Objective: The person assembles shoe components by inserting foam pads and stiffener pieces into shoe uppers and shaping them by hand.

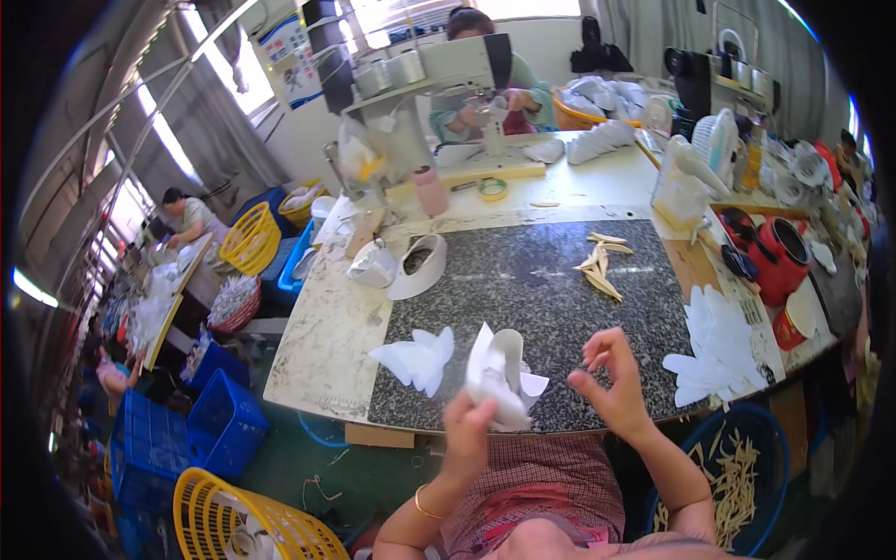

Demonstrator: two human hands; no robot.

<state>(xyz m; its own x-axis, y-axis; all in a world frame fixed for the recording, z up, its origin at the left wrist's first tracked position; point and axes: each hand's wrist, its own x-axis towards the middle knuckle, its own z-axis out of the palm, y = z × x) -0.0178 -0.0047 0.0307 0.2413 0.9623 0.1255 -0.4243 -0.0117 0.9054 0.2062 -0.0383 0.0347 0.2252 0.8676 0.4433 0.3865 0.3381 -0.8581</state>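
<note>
My left hand [469,431] is closed around the lower left side of a white shoe upper [504,373], held just above the near edge of a speckled dark stone slab [523,271]. The upper has a curved opening and a pale flap sticking out at its side. To the right, my right hand [611,383] is raised off the slab, its fingers bent and the thumb apart, with nothing seen in it. Left of the upper lies a fanned stack of white cut pieces [420,359]. Several cream strips [602,266] rest farther back on the slab.
More white pieces [714,350] overlap at the slab's right. A white ring-shaped item [418,266] sits at its left edge. A red pot [777,257] stands far right. Below are a blue tub of strips [737,485] and a yellow basket [252,513]. Across the table, a person works at a sewing machine [467,70].
</note>
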